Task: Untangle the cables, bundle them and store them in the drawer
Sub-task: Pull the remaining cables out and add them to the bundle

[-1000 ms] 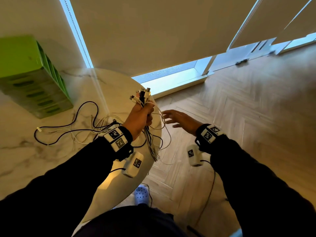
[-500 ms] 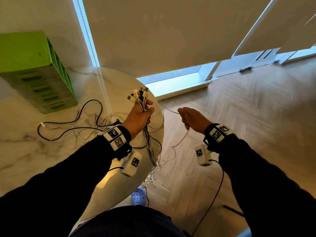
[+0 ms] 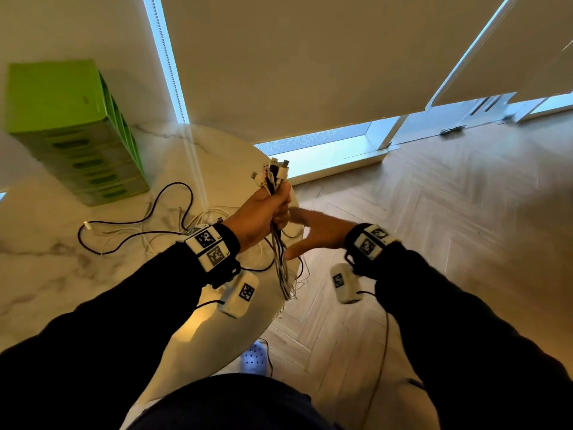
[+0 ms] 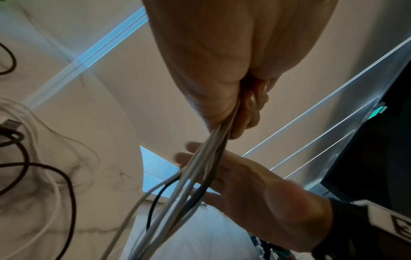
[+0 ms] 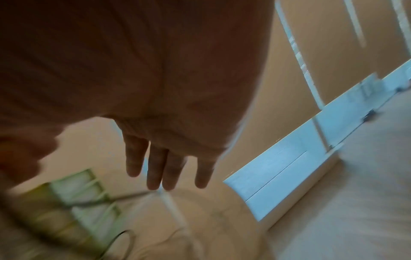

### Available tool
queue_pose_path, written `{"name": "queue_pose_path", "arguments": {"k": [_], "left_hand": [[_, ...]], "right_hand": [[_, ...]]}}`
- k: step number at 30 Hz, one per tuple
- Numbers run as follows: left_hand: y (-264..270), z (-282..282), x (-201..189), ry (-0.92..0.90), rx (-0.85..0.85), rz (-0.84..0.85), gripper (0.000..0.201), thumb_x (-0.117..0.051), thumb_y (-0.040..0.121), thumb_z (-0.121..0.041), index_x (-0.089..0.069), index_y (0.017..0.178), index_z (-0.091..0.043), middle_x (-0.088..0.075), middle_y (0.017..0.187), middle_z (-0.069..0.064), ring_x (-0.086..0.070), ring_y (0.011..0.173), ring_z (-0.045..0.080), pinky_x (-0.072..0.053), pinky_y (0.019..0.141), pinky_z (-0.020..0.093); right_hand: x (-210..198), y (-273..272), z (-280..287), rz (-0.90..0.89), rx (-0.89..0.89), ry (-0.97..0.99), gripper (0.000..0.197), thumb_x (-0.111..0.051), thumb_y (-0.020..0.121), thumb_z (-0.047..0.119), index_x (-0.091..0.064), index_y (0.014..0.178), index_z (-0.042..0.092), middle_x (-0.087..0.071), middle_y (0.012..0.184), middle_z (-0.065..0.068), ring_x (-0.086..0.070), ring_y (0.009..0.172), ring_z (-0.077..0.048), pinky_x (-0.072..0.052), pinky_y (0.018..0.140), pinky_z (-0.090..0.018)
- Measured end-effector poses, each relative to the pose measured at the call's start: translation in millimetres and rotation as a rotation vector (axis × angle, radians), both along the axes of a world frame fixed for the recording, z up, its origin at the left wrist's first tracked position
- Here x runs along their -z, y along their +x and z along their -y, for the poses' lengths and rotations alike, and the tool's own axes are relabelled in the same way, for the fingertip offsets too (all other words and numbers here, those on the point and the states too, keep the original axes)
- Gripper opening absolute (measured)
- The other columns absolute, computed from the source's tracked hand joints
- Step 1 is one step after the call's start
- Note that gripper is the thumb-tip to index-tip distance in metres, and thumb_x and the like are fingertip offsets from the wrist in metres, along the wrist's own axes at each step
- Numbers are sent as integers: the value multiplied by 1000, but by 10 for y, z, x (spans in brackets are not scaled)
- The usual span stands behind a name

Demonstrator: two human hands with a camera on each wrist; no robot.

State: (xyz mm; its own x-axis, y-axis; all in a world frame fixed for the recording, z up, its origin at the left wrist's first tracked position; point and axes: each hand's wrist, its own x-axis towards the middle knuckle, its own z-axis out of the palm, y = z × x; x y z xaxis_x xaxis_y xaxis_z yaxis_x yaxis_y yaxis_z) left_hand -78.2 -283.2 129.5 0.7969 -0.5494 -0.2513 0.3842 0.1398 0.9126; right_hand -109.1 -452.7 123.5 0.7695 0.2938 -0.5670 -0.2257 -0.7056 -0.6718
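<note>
My left hand [image 3: 266,209] grips a bunch of white and black cables [image 3: 280,262] upright above the table's right edge. Their plugs [image 3: 274,172] stick out over the fist, and the loose strands [image 4: 189,190] hang below it. My right hand [image 3: 313,232] is spread flat just right of the hanging strands, fingers straight [image 5: 155,168], holding nothing. More black and white cables [image 3: 139,225] lie tangled on the marble table [image 3: 46,274]. A green drawer unit [image 3: 71,135] stands at the table's back left, its drawers closed.
A wall with roller blinds [image 3: 310,57] rises behind the table. Wooden floor [image 3: 449,228] spreads out to the right. A light blue clog [image 3: 254,358] shows under the table edge. Thin camera leads hang from both wrists.
My right hand has let go of a thin cable it was pulling to the right, opened, and moved back left to the hanging strands. The left hand keeps its grip.
</note>
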Motion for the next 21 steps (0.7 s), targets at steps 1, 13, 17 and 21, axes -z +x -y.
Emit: {"name": "queue_pose_path", "arguments": {"k": [1,13,17,21], "left_hand": [[-25,-1,-47,-13,26,-35,36,-45,106,-32,-46,74,-16,-30,54,-7,-30,55,12,-31,58,25],[57,-548,-126,-210,160,-99,22,-47,100,-27,-47,79,-18,-35,64,-1,-50,75,19,-44,92,34],[219,-628,-213,-356,-192,-70,30,-42,106,-31,-43,77,-20,-37,67,-2,-44,66,15,-43,84,35],[414,-778,-260,-355,-528,-75,29,-43,107,-31,-42,80,-22,-37,66,-6,-36,59,10,-41,66,27]], "right_hand": [[-1,-4,-188,-69,-29,43,92,-82,75,45,-35,151,25,-39,155,5,-40,136,-11,-30,114,-31],[540,150,188,92,-4,-473,39,-63,91,40,-62,70,7,-65,68,-11,-60,62,-22,-46,63,-28],[658,71,73,273,-41,-653,39,-45,92,48,-55,76,14,-57,73,-7,-59,75,-31,-48,68,-34],[877,-138,-524,279,-293,-571,25,-46,92,41,-48,84,18,-68,90,-15,-64,79,-33,-55,71,-40]]}}
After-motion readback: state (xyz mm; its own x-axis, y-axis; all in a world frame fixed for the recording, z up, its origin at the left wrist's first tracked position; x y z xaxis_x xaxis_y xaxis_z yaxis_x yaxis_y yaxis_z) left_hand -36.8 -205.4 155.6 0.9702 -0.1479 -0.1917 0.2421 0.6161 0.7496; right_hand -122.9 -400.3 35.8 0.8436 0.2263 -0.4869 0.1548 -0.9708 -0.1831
